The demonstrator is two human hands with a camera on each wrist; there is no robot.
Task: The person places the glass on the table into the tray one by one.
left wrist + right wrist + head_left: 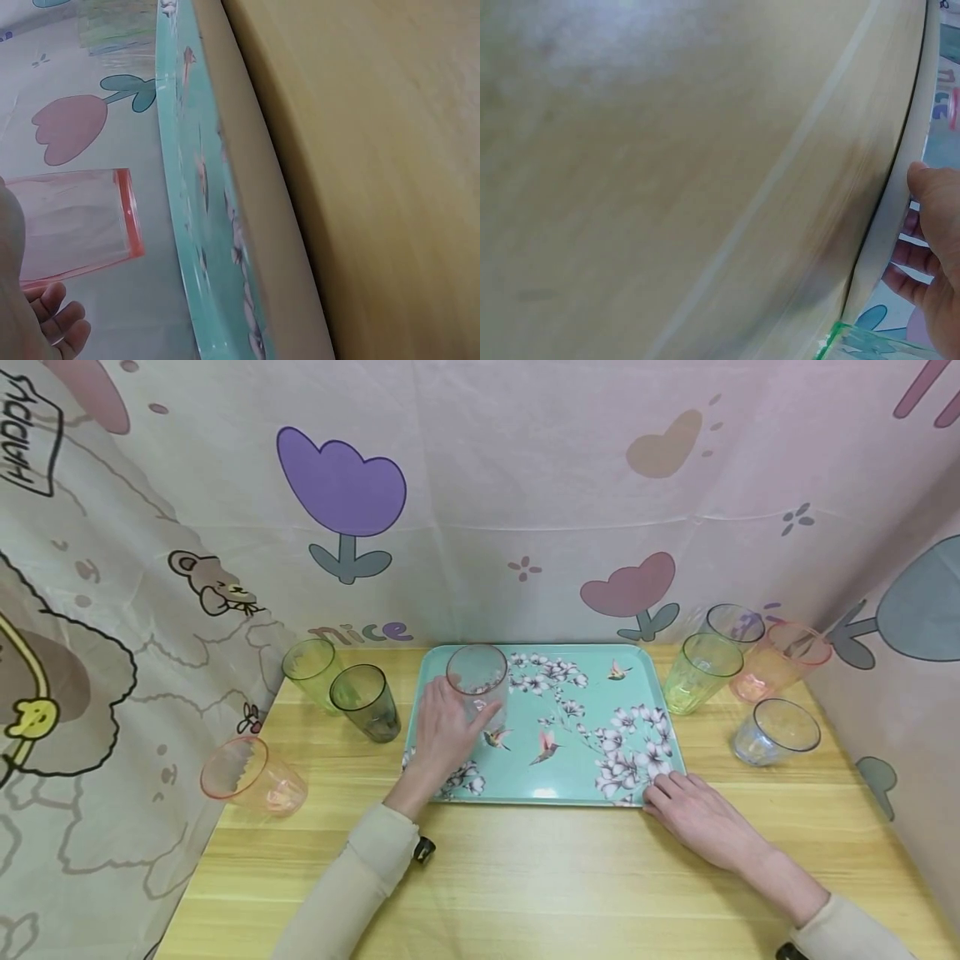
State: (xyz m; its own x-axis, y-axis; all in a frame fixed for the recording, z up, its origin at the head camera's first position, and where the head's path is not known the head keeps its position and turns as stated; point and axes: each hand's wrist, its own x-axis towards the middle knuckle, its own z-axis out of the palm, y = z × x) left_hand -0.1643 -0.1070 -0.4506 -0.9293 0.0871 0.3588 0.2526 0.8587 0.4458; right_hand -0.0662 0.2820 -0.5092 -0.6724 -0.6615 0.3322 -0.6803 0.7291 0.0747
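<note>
The backdrop cloth reads "nice" below a purple tulip. On the wooden table lies a teal floral tray. The left hand curls around a clear cup standing at the tray's far-left corner. The right hand rests flat, fingers touching the tray's near-right corner.

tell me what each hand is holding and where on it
The left hand grips the clear cup round its side, on the tray. The right hand holds nothing; its fingers rest at the tray's near right corner.

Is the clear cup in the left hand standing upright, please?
Yes: the clear cup stands upright on the tray, mouth up, left hand around it.
</note>
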